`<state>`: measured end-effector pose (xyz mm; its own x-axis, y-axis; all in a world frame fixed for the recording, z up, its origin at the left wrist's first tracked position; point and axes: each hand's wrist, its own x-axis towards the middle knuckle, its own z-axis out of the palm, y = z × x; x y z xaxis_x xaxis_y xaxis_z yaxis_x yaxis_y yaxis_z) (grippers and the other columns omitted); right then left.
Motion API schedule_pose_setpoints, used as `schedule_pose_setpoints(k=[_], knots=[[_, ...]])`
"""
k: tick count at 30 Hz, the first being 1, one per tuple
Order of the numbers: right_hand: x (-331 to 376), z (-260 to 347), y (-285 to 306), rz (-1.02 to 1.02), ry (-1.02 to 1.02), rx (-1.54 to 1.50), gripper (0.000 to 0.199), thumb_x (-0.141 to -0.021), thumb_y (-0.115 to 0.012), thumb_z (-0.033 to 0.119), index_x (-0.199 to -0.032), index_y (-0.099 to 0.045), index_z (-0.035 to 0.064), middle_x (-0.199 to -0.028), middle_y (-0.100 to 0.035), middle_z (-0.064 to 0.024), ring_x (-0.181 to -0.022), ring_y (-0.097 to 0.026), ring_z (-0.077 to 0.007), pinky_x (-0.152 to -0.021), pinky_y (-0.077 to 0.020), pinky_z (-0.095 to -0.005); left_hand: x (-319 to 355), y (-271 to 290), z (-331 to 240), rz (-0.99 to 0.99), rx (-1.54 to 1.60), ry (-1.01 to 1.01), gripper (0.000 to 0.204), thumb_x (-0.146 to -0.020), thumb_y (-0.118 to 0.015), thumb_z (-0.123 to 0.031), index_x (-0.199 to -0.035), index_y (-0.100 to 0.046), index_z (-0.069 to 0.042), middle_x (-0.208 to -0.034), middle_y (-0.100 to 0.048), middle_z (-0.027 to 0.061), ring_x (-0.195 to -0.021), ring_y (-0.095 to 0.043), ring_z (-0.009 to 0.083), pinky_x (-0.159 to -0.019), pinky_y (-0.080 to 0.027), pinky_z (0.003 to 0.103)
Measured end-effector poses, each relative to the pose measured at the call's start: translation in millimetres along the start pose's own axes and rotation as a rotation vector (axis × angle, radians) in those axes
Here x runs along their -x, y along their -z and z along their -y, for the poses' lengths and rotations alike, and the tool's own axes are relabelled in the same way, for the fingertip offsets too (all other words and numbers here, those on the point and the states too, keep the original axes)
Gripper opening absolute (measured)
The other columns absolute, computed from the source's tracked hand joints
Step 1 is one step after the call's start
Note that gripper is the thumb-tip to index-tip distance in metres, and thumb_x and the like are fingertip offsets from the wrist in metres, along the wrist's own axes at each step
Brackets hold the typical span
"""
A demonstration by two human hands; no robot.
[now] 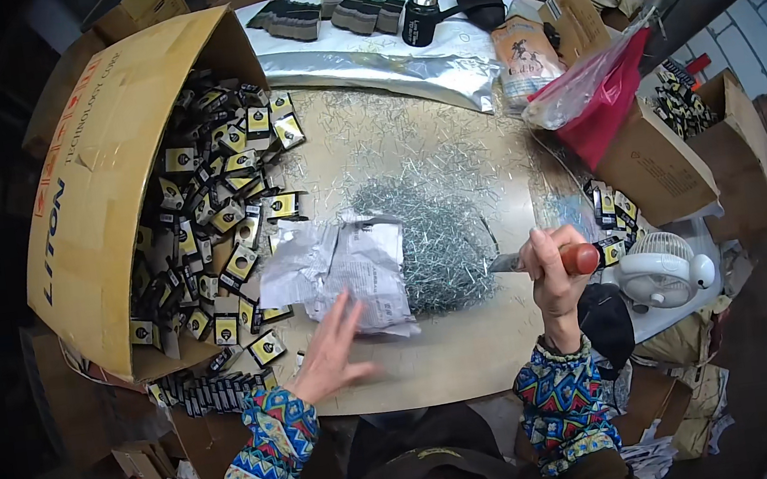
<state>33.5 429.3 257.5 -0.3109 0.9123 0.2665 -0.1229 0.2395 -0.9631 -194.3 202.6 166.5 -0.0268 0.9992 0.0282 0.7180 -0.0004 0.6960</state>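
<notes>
L hand [330,353] — fingers spread, bit blurred — at printed sheets [359,276], contact unclear; sheets lie at L side of metal pin pile [450,274], mid-worktop [456,365]. R hand [553,278] clamped on red-handled tool [581,259], blade at pile's R edge. Carton [94,218] w/ small boxes [242,214], far L.

your left hand [328,350] blurred, metal pins [447,246] partly hidden by paper [364,275], red handle [581,259] part-covered by your right hand [553,278]
</notes>
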Motion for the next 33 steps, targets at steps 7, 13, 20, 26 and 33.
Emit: schedule_pose_setpoints(k=[7,13,20,26,33], knots=[[17.3,-4.3,1.4,-0.042,0.017,0.044,0.026,-0.091,-0.06,0.004,-0.072,-0.043,0.008,-0.051,-0.045,-0.0024,-0.044,-0.041,-0.0116,-0.048,-0.0376,-0.0284,-39.9,-4.7,37.7,-0.088,-0.284,0.167,0.102,-0.064,-0.079,-0.003,-0.147,-0.022,0.006,-0.15,-0.03,0.025,-0.138,-0.033,0.0383,-0.114,-0.027,0.045],[24.0,-9.3,-6.3,-0.088,0.055,0.037,0.027,-0.092,-0.06,0.005,-0.072,-0.042,0.0079,-0.052,-0.044,-0.0017,-0.043,-0.04,-0.0112,-0.048,-0.038,-0.0282,-56.0,-22.7,64.2,-0.051,-0.225,0.192,0.088,-0.064,-0.069,0.003,-0.143,-0.031,0.006,-0.14,-0.043,0.0246,-0.128,-0.043,0.0397,-0.107,-0.033,0.045],[23.2,-13.9,2.5,-0.199,-0.011,-0.079,0.028,-0.092,-0.06,0.005,-0.071,-0.042,0.008,-0.052,-0.043,-0.0014,-0.042,-0.038,-0.0101,-0.047,-0.0383,-0.0279,-26.2,-10.3,31.3,-0.096,-0.147,-0.023,0.076,-0.076,-0.07,-0.018,-0.142,-0.037,0.001,-0.141,-0.042,0.023,-0.13,-0.04,0.0393,-0.107,-0.035,0.047],[20.8,-12.9,-7.3,-0.204,-0.016,-0.094,0.028,-0.093,-0.06,0.006,-0.071,-0.043,0.0082,-0.051,-0.042,-0.001,-0.042,-0.037,-0.0099,-0.046,-0.0378,-0.0277,-34.2,-10.6,34.6,-0.075,0.141,0.028,0.077,-0.078,-0.076,-0.029,-0.144,-0.041,-0.01,-0.147,-0.038,0.0175,-0.133,-0.038,0.0374,-0.109,-0.034,0.047],[21.6,-19.8,-13.8,-0.172,0.02,0.04,0.029,-0.091,-0.063,0.004,-0.07,-0.043,0.0071,-0.051,-0.045,-0.0016,-0.043,-0.042,-0.0098,-0.046,-0.0375,-0.0268,-99.0,-19.0,15.7,0.038,-0.506,-0.243,0.074,-0.07,-0.074,-0.014,-0.139,-0.047,-0.015,-0.145,-0.043,0.0094,-0.133,-0.043,0.031,-0.096,-0.044,0.045]])
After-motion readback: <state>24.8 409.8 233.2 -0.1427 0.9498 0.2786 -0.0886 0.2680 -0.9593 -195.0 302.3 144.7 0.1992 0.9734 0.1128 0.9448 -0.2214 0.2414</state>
